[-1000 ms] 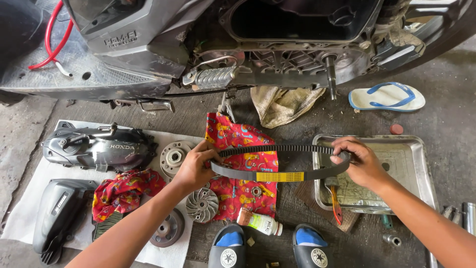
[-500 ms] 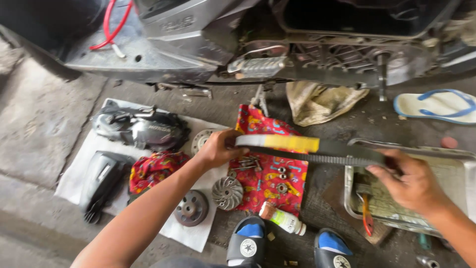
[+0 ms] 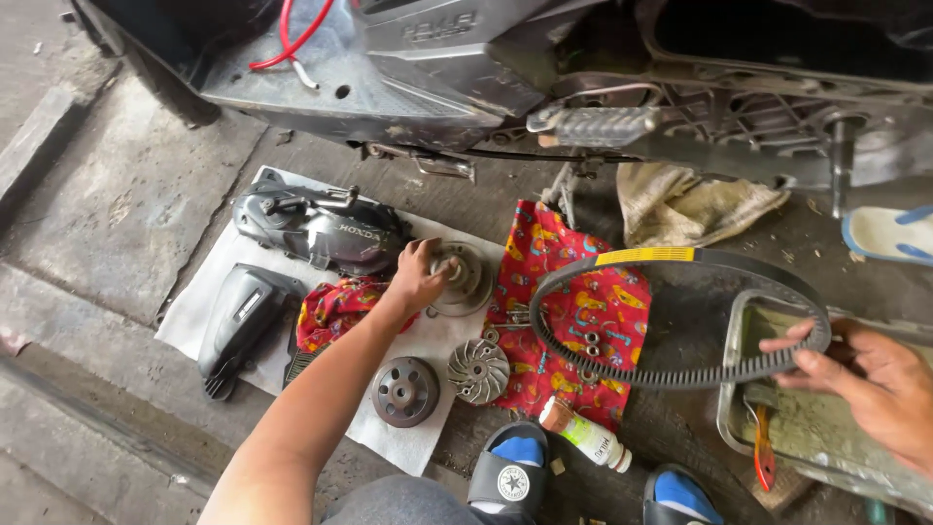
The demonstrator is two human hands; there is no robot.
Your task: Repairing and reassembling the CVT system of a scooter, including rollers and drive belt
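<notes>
My left hand [image 3: 420, 277] has released the drive belt [image 3: 680, 321] and now grips the round pulley [image 3: 465, 277], fingers curled; my right hand [image 3: 865, 374] alone pinches the belt

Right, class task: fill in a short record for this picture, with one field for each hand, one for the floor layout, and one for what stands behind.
left hand: grips a round metal pulley on the white sheet
right hand: holds a toothed black drive belt by its right end, above a metal tray
floor layout: finned metal disc, clutch drum, black engine cover, red patterned cloth
behind: scooter with open side
</notes>
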